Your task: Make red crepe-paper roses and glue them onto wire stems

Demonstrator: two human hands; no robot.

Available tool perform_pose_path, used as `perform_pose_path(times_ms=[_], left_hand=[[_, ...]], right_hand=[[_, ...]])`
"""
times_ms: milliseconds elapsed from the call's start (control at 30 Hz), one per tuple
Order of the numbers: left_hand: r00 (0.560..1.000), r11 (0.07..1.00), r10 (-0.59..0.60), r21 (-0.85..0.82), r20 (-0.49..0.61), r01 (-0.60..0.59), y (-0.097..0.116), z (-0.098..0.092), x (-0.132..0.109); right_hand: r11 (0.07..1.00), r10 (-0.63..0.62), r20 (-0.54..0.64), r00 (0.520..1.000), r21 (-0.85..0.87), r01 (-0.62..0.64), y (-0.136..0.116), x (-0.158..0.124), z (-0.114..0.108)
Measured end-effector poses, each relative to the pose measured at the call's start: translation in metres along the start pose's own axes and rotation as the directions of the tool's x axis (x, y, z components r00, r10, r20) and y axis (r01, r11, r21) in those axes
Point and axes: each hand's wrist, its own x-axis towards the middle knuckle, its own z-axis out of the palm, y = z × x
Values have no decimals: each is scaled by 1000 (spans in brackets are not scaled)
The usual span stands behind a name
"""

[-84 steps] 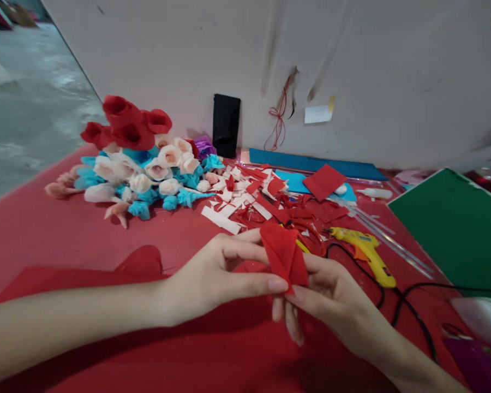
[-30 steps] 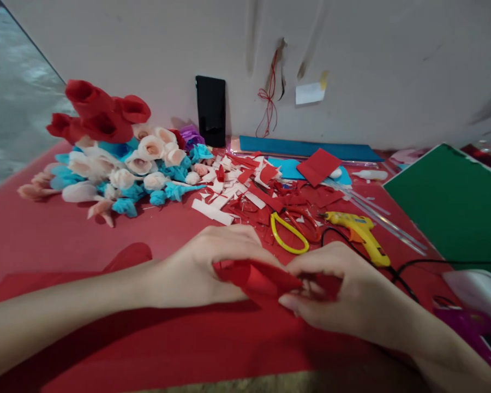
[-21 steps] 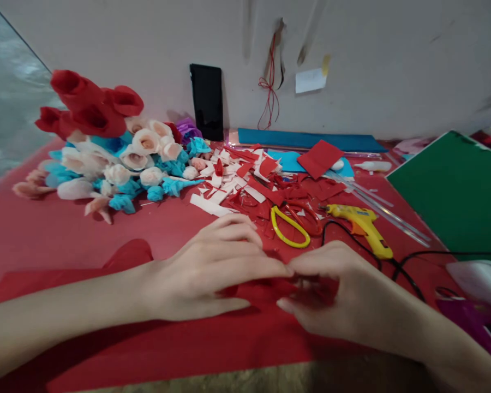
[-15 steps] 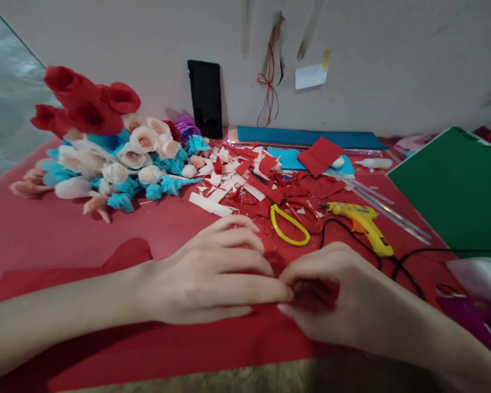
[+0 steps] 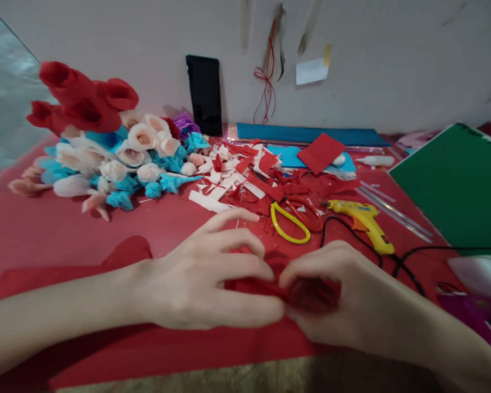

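Note:
Red paper (image 5: 317,293), folded or rolled, sits between my two hands near the table's front edge. My right hand (image 5: 339,295) is curled round it, with thumb and index finger pinching its left end. My left hand (image 5: 216,278) reaches in from the left, palm down, its index finger and middle finger on either side of a strip of the red paper; its thumb is hidden below. A large red sheet (image 5: 180,349) lies under both forearms.
Paper flowers (image 5: 143,136) are heaped at the left. Red and white scraps (image 5: 245,174) lie mid-table beside yellow-handled scissors (image 5: 289,222). A yellow glue gun (image 5: 364,221) with its black cord is at the right, near a green board (image 5: 454,191). A phone (image 5: 205,95) leans on the wall.
My left index and middle fingers have spread apart, and a strip of red paper now shows between them. My right hand has hardly moved.

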Motion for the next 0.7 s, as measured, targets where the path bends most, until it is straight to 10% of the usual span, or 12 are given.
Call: perform_pose_path(times_ms=[700], left_hand=[[997,998,-1,-70,-76,-4,-2,-2,1]], right_hand=[[999,24,31,999,-21,-23,1,1,-2]])
